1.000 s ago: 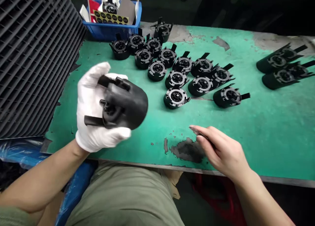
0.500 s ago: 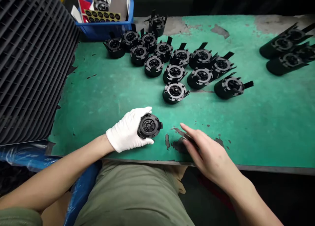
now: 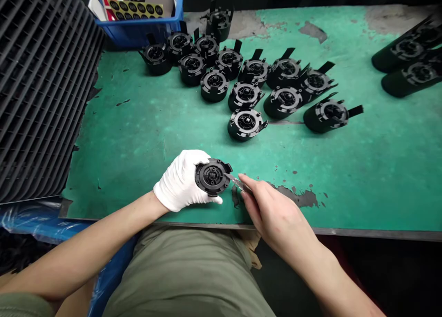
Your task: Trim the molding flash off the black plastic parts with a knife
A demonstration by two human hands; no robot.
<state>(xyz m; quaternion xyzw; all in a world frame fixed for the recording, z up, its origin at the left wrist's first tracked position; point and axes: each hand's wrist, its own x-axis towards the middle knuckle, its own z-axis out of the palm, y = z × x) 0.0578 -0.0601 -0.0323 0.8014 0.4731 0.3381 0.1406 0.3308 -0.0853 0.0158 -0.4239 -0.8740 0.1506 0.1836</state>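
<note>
**Slim metal blade (image 3: pixel 238 183) at the rim of a round black plastic housing (image 3: pixel 213 175)**

The housing sits in the gloved left hand (image 3: pixel 183 181), near the front edge of the green bench top (image 3: pixel 138 128); whether its underside rests there is hidden. Thumb and fingers wrap its left side, leaving the right rim exposed. The bare right hand (image 3: pixel 274 206) pinches the blade, its pointed tip at that rim; actual contact is too fine to tell.

Good work here likely calls for a firm left grip, gloved fingertips well clear of the blade's path, and short, light strokes at a shallow angle, so the point neither gouges the plastic nor skids toward the glove. Turning the housing, rather than stretching the wrist, should present each stretch of rim.

The housing looks matt and dark, its face turned up, with concentric rings, a ribbed hub and small tabs around the edge. Beyond it stand similar black housings (image 3: pixel 246 121), several glossier, and a blue bin (image 3: pixel 138 34).
</note>
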